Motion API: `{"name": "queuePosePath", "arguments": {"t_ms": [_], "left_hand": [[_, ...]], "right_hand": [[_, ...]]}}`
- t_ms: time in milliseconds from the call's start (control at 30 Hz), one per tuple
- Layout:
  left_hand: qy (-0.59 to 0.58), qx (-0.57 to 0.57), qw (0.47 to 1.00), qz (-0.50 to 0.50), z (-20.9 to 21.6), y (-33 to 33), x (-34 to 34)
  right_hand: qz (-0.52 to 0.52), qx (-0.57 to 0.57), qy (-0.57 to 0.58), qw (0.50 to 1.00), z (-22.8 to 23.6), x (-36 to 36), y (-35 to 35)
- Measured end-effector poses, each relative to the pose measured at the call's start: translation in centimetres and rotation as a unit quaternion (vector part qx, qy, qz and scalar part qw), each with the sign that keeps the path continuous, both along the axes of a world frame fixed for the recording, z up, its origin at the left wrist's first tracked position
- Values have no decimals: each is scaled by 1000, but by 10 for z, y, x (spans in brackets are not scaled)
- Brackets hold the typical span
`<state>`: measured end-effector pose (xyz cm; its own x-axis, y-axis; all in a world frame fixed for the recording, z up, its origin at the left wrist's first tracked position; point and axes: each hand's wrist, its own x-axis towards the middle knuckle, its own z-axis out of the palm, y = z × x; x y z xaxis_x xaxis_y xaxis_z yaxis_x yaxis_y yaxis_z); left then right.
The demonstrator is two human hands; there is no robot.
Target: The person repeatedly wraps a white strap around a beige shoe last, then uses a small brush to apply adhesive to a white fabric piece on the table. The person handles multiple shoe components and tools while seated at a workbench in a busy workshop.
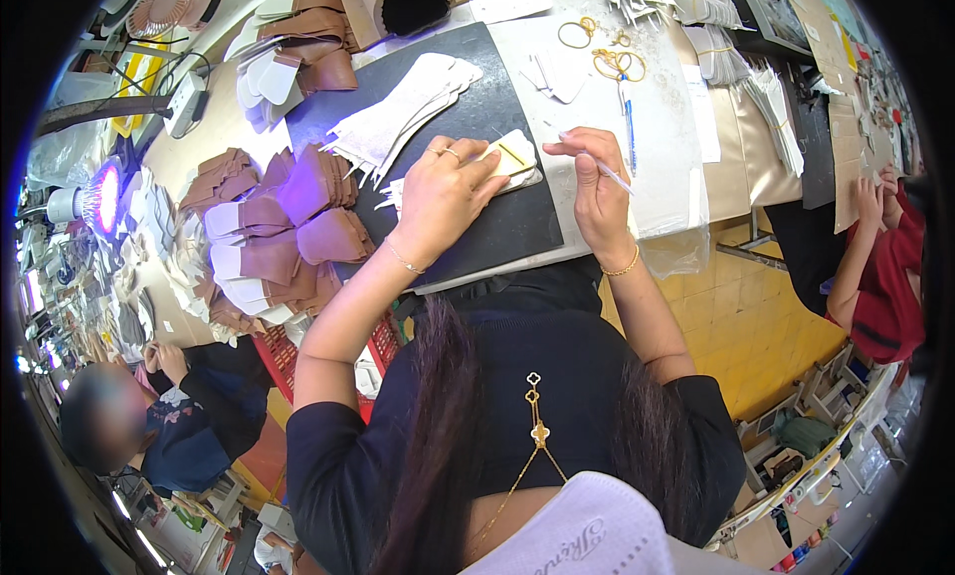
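Observation:
Over the black mat (477,63), my left hand (443,192) presses its fingertips onto a small pale yellow template (510,157) with a dark slot-like line. Beneath it lie white cut pieces (523,175), partly hidden by the hand. My right hand (600,192) is raised just right of the mat, its fingers closed round a slim white pen-like stick (609,172). Its tip is too small to make out. A fanned stack of white strap-shaped pieces (408,107) rests on the mat beyond my left hand.
Brown cut pieces (328,207) are piled at the left, near a lit lamp (102,199). A blue pen (630,135), yellow rings (619,64) and bundled white strips (776,112) lie to the right. A red basket (279,361) stands below the table. Co-workers sit at both sides.

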<state>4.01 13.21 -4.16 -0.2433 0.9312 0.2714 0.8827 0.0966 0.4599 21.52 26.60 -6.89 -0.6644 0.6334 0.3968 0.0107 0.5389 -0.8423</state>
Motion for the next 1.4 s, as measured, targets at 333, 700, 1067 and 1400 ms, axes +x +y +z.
{"name": "queuePosePath", "arguments": {"t_ms": [333,700,1067,1400], "left_hand": [[24,-7,1000,1,-3,4,4],[12,-5,1000,0,-4,4,6],[-78,34,996,14,-9,2,-1],[-343,104,933,37,-9,-9,-14]], "right_hand": [[-7,-15,0,1000,8,-5,-2],[48,59,-100,992,12,-28,2],[5,40,-31,999,22,-1,2],[56,-80,62,993,-3,-19,-24]]}}
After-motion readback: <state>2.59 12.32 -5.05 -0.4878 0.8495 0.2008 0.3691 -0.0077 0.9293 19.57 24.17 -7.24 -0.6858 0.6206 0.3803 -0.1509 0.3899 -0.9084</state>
